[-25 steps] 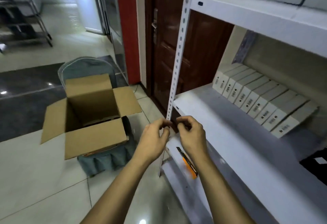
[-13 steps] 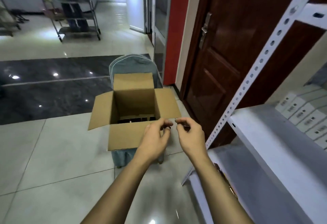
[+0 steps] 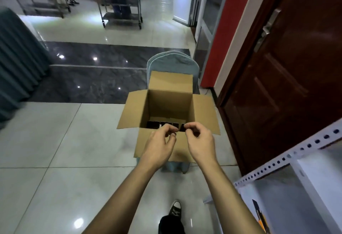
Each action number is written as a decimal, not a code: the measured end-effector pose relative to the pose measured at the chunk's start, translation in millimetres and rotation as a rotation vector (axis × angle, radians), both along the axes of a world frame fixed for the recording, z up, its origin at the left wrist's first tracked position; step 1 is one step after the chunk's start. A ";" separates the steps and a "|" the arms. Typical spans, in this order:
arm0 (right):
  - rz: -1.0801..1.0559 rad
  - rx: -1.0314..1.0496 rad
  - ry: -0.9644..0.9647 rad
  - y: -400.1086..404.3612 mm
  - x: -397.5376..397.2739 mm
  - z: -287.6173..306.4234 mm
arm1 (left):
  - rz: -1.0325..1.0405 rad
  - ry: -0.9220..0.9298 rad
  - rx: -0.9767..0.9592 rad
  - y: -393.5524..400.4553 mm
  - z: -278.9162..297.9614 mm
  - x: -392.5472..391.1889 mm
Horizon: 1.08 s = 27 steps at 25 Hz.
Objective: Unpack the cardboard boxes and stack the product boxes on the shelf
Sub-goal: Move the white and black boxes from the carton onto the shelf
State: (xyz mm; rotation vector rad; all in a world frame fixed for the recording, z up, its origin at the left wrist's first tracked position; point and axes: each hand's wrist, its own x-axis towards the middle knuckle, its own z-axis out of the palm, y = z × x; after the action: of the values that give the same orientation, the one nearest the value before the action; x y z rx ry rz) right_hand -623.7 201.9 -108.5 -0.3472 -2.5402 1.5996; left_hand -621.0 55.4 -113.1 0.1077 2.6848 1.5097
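An open cardboard box stands on a chair with a blue-grey cover, all its flaps folded out. Dark product boxes show in a row at the bottom of the box. My left hand and my right hand hover close together over the box's near flap, fingers curled, thumb and forefinger tips near each other, with nothing visible in them. The white metal shelf enters at the lower right; its stacked product boxes are out of view.
An orange utility knife lies on the lowest shelf board. A dark wooden door is right of the box. A metal trolley with a person's legs behind it stands far back. Green draped cloth is at left. My shoe shows below.
My view has swung left from the shelf to the cardboard box. Both hands stayed together and now hang over the box's near flap; the shelved white product boxes left the frame.
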 end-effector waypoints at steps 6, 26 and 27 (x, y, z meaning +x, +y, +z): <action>-0.001 -0.044 -0.023 10.3 -73.5 -10.6 | 0.078 -0.034 -0.049 -0.6 -18.3 -66.8; 0.041 -0.003 -0.249 19.8 -220.1 -99.1 | 0.102 -0.241 -0.099 -12.2 -95.9 -210.9; 0.032 -0.002 -0.265 16.5 -227.6 -105.4 | 0.086 -0.256 -0.100 -14.6 -99.7 -221.8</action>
State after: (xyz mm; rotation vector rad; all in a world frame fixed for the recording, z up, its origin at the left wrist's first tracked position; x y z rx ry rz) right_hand -851.3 218.4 -213.9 -0.5552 -2.7480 1.6672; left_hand -842.8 40.8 -212.8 -0.1943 2.5802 1.3050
